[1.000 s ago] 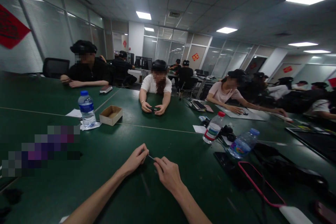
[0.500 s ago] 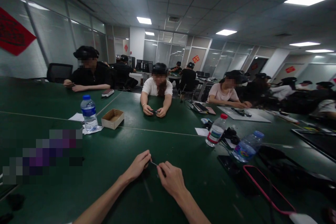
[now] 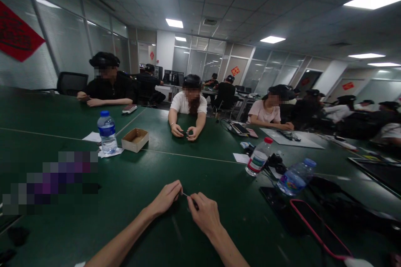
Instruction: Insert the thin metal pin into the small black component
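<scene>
My left hand (image 3: 165, 198) and my right hand (image 3: 203, 213) rest close together on the green table (image 3: 131, 192). Both pinch the ends of a thin, short, light-coloured strip (image 3: 185, 194) that spans the small gap between the fingertips. What the strip is I cannot make out. A small dark bit shows under my right fingers.
A water bottle (image 3: 107, 132) and an open cardboard box (image 3: 135, 139) stand at the left. Two more bottles (image 3: 258, 157) (image 3: 295, 177), dark phones and a pink-edged phone (image 3: 316, 227) lie at the right. Several people sit along the table's far side.
The view shifted slightly, so my hands sit a little lower and more to the right in it. Their pinch on the strip is unchanged.
</scene>
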`<control>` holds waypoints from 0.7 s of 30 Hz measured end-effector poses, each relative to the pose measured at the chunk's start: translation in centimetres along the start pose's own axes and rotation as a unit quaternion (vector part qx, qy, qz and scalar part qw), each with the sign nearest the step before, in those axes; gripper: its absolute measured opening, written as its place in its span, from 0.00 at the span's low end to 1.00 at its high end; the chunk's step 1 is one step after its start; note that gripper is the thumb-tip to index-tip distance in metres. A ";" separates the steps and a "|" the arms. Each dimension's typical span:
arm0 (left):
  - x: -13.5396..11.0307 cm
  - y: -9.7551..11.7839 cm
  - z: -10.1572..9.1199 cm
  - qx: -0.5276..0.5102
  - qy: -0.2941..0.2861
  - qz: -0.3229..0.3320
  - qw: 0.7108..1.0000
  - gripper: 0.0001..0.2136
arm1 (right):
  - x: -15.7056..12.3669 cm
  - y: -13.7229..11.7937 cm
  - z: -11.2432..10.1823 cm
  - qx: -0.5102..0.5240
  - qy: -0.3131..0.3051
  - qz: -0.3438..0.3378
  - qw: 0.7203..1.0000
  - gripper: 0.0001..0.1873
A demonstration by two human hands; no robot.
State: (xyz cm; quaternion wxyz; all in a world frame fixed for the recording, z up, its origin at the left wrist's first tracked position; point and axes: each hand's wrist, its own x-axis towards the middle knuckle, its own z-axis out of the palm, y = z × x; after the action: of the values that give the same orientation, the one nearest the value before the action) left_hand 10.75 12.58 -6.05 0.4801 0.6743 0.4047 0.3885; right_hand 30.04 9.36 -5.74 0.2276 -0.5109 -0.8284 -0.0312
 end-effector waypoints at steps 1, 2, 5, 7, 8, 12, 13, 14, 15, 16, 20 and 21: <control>0.0 0.1 0.0 0.003 -0.004 -0.002 1.000 0.22 | 0.0 0.0 0.0 -0.003 0.001 0.000 1.000 0.21; 0.0 0.1 -0.1 0.006 -0.009 -0.005 1.000 0.22 | 0.0 0.0 0.1 -0.005 0.000 0.000 1.000 0.20; 0.0 0.3 -0.2 0.018 -0.022 -0.010 1.000 0.24 | -0.1 0.0 0.1 -0.004 -0.007 -0.004 1.000 0.20; 0.0 0.5 -0.2 0.025 -0.030 -0.008 0.999 0.24 | -0.1 -0.1 0.0 -0.003 -0.013 -0.008 1.000 0.20; 0.0 0.5 -0.3 0.026 -0.033 -0.009 0.999 0.24 | -0.1 -0.1 -0.1 -0.002 -0.016 -0.011 1.000 0.21; -0.1 0.4 -0.4 0.030 -0.046 -0.008 0.998 0.22 | -0.1 -0.1 -0.5 0.005 -0.030 -0.022 0.999 0.21; -0.1 0.3 -0.4 0.031 -0.050 -0.005 0.998 0.22 | -0.1 -0.1 -0.6 0.006 -0.032 -0.025 0.999 0.20; -0.1 0.2 -0.4 0.032 -0.054 -0.001 0.998 0.22 | -0.1 -0.1 -0.6 0.007 -0.032 -0.029 0.999 0.20; -0.1 0.0 -0.5 0.033 -0.058 0.003 0.998 0.21 | -0.1 -0.1 -0.6 0.007 -0.032 -0.033 0.999 0.20; -0.1 -0.1 -0.5 0.033 -0.063 0.006 0.997 0.21 | -0.1 -0.1 -0.6 0.007 -0.030 -0.037 0.999 0.20; -0.2 -0.2 -0.8 0.020 -0.091 -0.007 0.996 0.19 | 0.0 -0.1 -0.5 0.002 -0.014 -0.048 0.999 0.19; -0.2 0.0 -0.8 0.014 -0.097 -0.013 0.995 0.18 | 0.0 -0.1 -0.6 0.001 -0.010 -0.050 0.999 0.19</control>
State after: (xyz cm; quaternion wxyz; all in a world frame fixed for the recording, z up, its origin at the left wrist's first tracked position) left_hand 9.90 12.67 -5.93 0.5129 0.7101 0.3706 0.3089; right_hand 30.12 9.12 -5.23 0.2179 -0.4694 -0.8549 -0.0369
